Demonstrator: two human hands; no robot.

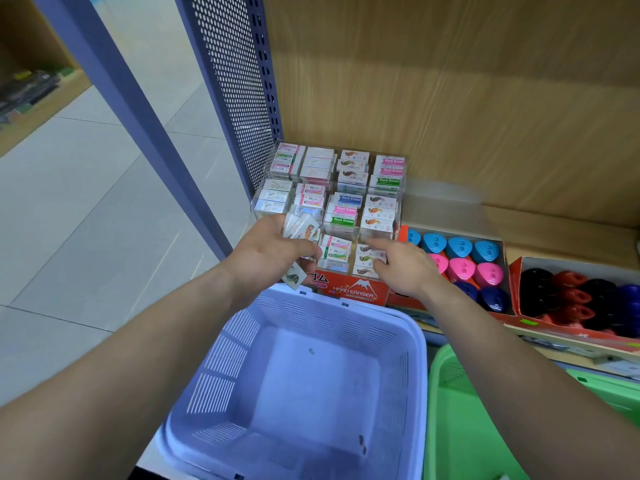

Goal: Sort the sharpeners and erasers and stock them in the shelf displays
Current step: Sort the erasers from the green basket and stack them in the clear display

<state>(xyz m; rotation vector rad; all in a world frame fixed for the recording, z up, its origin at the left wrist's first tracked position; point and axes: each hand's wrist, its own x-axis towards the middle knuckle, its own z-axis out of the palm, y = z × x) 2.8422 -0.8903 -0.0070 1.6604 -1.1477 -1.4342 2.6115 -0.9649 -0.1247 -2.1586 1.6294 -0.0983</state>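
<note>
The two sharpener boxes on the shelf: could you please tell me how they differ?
The left sharpener box holds light blue, pink and dark blue sharpeners; the right sharpener box holds black, red and dark blue ones. The left box stands next to the eraser display; the right box lies farther right, cut by the picture's edge. Both are open cardboard boxes with red sides.

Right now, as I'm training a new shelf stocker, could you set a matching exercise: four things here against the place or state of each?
Things: 1 left hand; 2 right hand; 3 blue sharpeners; 4 lilac basket.
States: A back row of its box; B below both hands; C grips several erasers; D fingertips at the eraser display's front right compartment.
Pairs: 1-C; 2-D; 3-A; 4-B.
</note>
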